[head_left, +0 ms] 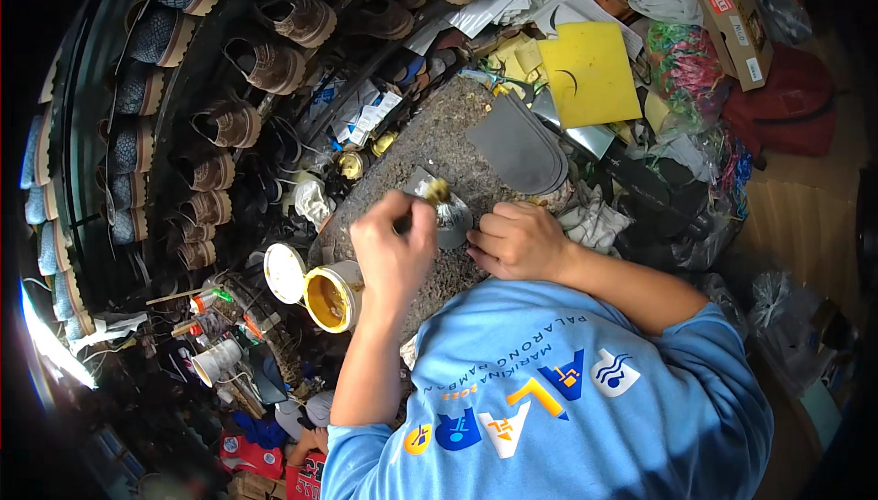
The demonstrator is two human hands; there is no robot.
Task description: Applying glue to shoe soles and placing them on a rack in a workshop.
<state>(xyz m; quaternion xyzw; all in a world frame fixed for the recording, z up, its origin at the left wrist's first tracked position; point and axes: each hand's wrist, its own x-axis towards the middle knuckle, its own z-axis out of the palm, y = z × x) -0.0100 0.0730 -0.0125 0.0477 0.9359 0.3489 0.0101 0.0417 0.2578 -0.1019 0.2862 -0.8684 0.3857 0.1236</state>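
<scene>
Seemingly for control near the tip, in the head view the left hand's fingers pinch a short brush with a clotted yellowish head, angled over a grey, curved flat piece streaked glossy white. This piece lies on a rough, crusted, stone-like tabletop, between the hands. The right hand's fingers are curled and pressed together at its right side, perhaps to steady it; whether they grip its edge, I cannot tell. A round white plastic tub of thick amber paste stands just beside the left wrist, probably for easy dipping. Smooth, dark grey, round-ended sheets lie stacked beyond, apparently within easy reach.
</scene>
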